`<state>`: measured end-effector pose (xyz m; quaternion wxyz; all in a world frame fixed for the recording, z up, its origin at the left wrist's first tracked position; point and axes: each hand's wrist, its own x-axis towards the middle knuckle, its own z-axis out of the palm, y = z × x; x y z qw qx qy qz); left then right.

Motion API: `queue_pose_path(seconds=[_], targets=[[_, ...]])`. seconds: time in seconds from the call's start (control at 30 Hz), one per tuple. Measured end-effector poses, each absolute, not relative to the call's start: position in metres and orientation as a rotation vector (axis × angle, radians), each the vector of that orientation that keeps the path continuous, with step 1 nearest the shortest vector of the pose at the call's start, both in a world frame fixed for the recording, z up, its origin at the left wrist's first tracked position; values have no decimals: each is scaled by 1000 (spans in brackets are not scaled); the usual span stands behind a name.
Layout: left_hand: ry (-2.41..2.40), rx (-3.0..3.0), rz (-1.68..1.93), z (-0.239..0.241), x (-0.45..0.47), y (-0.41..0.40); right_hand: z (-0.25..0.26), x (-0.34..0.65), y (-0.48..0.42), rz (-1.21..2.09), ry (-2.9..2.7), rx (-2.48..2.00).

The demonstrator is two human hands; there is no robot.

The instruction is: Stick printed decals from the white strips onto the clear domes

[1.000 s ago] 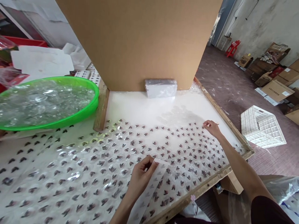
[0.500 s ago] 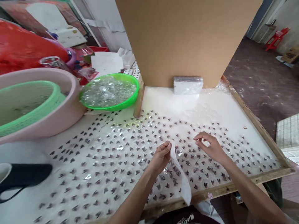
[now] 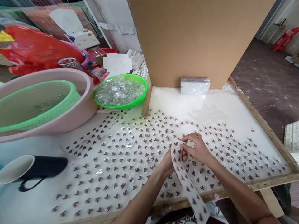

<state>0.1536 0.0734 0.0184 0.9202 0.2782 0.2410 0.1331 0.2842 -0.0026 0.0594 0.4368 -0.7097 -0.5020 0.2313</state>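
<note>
A long white strip (image 3: pixel 187 182) printed with a row of small dark winged marks hangs down past the table's front edge. My left hand (image 3: pixel 171 160) is closed around its upper part, its fingers partly hidden behind the strip. Thumb and forefinger of my right hand (image 3: pixel 197 147) come together at the strip's top end, in a pinch. Below both hands, many clear round pieces with the same dark marks (image 3: pixel 119 177) lie in rows over the white tabletop (image 3: pixel 163 96).
A dark mug (image 3: pixel 44 168) lies on its side at the left. Behind it are a pink basin (image 3: pixel 84 112) holding a green strainer and a green bowl (image 3: pixel 140 101) of clear plastic pieces. A cardboard sheet (image 3: pixel 201 40) stands at the back, a wrapped white stack (image 3: pixel 195 87) before it. Wooden rails (image 3: pixel 263 124) edge the table.
My right hand has moved left to the strip's top end, where its fingers now pinch. The strip has turned, so its marked side faces me. The view has shifted slightly left.
</note>
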Motion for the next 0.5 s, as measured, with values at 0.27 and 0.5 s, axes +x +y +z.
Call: queue_pose_path(seconds=[0.27,0.5], targets=[[555,844,458,28,149,93,65,311,-13,936,-1183,-1747],[674,1203,525,27,151,82,51,309,-19,791,-1268,-1753]])
